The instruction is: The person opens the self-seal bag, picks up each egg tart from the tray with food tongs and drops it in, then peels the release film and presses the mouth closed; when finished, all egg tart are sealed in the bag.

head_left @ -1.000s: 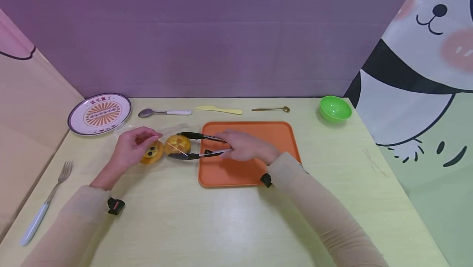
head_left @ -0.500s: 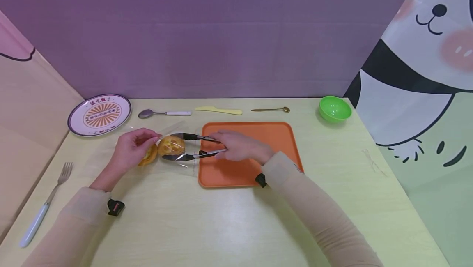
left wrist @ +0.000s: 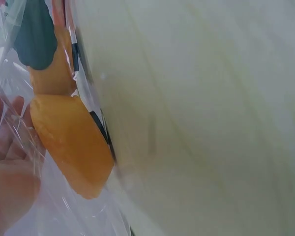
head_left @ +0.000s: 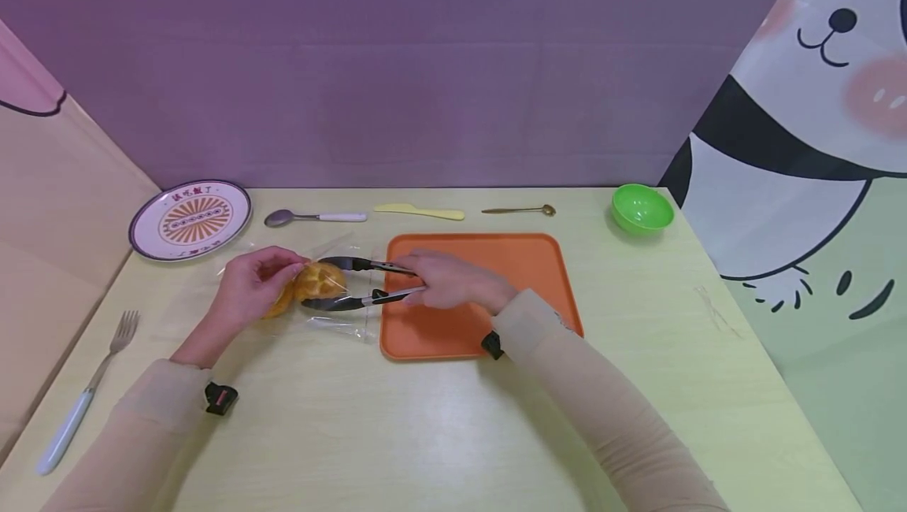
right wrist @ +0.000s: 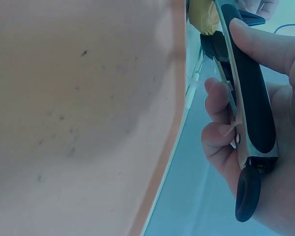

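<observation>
Just left of the orange tray (head_left: 453,345): left hand (head_left: 255,283), thumb and fingers pinching the edge of a clear plastic bag (head_left: 340,326), creased and shiny. Over the tray's left half: right hand (head_left: 457,280), gripping metal tongs (head_left: 372,300), black-tipped, with dark grip and end loop. Between those tips, left of the tray: first pastry (head_left: 320,281), round, domed, golden yellow with browner patches, a glossy streak across it. Just beside it, farther from the tray: second pastry (left wrist: 71,142), partly hidden by the left hand, deep orange-gold, its side smooth and tapering. Beyond the tray's far left corner: spoon (head_left: 340,217), pale-handled; then plate (head_left: 191,220), dark-rimmed, rayed in orange. Well left of the tray: fork (head_left: 88,394), pale blue handle. Behind the tray: yellow knife (head_left: 421,212); small gold-coloured spoon (head_left: 520,210). Past its far right corner: green bowl (head_left: 641,210), glossy.
</observation>
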### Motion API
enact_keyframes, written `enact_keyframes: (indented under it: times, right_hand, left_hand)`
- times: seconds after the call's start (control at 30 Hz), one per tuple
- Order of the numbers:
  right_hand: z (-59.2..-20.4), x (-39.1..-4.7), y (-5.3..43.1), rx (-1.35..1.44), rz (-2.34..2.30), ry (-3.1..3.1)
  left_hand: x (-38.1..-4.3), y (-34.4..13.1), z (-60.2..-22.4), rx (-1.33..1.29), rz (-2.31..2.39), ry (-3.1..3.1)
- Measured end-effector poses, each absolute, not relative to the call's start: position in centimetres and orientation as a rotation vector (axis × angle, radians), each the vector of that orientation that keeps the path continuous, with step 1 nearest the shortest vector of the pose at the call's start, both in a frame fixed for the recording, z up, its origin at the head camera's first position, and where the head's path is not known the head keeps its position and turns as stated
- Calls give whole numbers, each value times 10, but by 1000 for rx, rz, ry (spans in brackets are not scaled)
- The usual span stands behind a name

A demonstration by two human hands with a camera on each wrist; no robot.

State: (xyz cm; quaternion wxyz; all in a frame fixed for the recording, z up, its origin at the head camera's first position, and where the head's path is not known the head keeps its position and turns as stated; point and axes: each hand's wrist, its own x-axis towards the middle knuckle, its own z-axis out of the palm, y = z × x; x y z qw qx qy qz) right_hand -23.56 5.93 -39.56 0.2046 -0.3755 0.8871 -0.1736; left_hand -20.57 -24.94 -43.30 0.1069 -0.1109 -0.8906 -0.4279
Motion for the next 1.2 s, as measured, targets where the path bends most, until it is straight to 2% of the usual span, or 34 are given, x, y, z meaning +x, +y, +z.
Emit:
enact_keyframes:
  times: [0.27, 0.57, 0.93, 1.2]
  right_hand:
    - [-394, -235, 60, -1025, -453, 2463]
    - [-388, -232, 83, -979, -509, 2470]
    - [-380, -218, 125, -1040, -532, 2547]
    - [-379, -192, 181, -955, -615, 2689]
  left_hand:
    - [-206, -250, -431, -316, -1245, -2622]
    - [-207, -254, -433, -347, -1250, -2595]
    - [-206, -252, -431, -376, -1242, -2585]
    - [-205, -254, -435, -327, -1230, -2615]
